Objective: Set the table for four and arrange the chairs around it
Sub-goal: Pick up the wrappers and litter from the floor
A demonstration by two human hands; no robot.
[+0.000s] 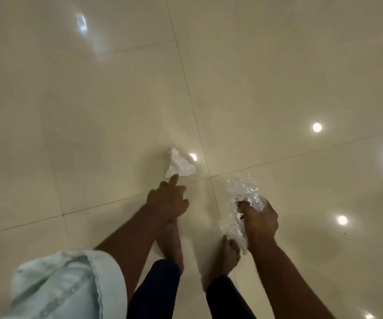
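Left hand [167, 201] reaches down, index finger out and just touching a crumpled white napkin [179, 165] on the glossy tile floor [94, 111], gripping nothing; right hand [258, 218] grips crinkly clear plastic wrap [243, 192]. Risk: one fingertip may push the napkin away across slick tile, or the loose wrap slips while bending.

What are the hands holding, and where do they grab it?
The right hand grips a crumpled clear plastic wrapper around its middle. The left hand holds nothing; its finger points at a white tissue on the floor.

A pale mint sleeve [71, 284] is rolled above the left elbow, with dark trousers [156, 293] and bare feet [172, 240].
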